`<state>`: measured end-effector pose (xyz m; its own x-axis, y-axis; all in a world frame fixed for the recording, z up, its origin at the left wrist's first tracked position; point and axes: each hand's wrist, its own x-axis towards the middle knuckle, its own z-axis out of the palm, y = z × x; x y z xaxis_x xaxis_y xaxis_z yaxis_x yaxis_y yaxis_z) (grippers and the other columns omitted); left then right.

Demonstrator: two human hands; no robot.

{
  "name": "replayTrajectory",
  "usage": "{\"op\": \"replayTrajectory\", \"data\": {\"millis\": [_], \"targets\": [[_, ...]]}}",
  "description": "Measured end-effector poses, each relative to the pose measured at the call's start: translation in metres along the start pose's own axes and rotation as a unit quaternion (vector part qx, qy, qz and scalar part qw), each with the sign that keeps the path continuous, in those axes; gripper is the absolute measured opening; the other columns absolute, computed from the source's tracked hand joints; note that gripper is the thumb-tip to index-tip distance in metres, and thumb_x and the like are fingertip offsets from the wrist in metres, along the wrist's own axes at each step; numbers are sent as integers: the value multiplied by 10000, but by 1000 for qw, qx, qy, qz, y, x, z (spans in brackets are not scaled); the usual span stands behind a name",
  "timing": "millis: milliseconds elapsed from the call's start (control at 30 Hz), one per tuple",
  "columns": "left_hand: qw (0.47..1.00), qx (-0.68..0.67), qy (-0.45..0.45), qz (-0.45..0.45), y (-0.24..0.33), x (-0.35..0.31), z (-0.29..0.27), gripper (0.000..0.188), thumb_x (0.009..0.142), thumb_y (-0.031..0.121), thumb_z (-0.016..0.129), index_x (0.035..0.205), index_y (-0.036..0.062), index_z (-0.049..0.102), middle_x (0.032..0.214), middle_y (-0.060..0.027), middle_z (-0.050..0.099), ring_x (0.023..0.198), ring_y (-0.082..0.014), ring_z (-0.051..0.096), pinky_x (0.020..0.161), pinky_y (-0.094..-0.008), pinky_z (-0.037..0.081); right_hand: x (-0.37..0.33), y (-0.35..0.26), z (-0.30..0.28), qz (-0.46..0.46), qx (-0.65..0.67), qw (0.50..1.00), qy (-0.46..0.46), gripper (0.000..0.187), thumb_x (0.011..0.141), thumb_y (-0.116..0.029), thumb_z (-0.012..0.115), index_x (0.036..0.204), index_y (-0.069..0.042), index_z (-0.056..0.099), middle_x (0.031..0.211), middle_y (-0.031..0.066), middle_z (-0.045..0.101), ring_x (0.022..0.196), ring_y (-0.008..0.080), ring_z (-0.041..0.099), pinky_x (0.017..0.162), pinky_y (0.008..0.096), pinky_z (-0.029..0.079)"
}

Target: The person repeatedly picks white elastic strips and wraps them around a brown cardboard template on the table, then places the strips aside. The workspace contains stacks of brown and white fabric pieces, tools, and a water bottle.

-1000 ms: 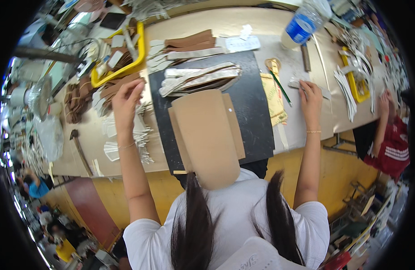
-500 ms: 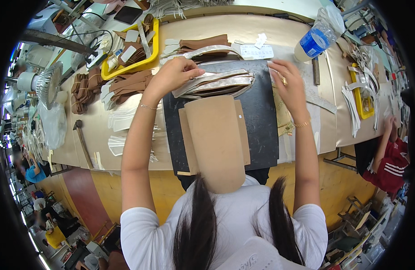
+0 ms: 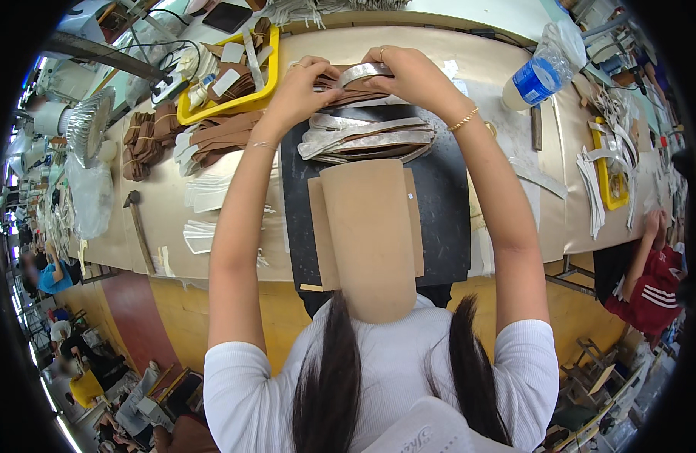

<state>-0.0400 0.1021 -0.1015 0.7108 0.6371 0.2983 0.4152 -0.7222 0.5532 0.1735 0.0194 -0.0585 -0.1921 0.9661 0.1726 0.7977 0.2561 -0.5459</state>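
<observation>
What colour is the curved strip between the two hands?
The curved strip is pale silvery grey; the head view shows it best.

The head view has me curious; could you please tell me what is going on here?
The person's right hand appears to hold a pale curved strip near the far edge of a black board. The left hand is beside it; its grip is unclear. A bundle of pale and brown strips lies on the board, with a tan panel nearer the person.

The right hand (image 3: 410, 69) hides one end of a curved silvery-white strip (image 3: 363, 72); whether the left hand (image 3: 305, 87) touches it is unclear.
</observation>
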Motion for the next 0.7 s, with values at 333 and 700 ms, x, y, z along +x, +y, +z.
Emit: {"op": "replayTrajectory", "data": {"millis": [333,700], "targets": [[965,-249,-75,-34,63,-21,-46,354,722,196,763,1019,55,633,1037,-26,612,996,-145,550,857,-284,410,-46,-47,-25,-18,236,971,-27,314,782,-192,745,1013,-30,607,898,13,630,823,83,568,718,228,463],[885,-325,-209,-260,68,-53,-73,288,816,165,704,1044,7,625,764,2,611,570,-45,547,509,-182,417,-86,-28,-17,172,376,905,-102,274,884,-171,625,1108,-17,592,858,-12,604,762,43,532,693,199,460]]}}
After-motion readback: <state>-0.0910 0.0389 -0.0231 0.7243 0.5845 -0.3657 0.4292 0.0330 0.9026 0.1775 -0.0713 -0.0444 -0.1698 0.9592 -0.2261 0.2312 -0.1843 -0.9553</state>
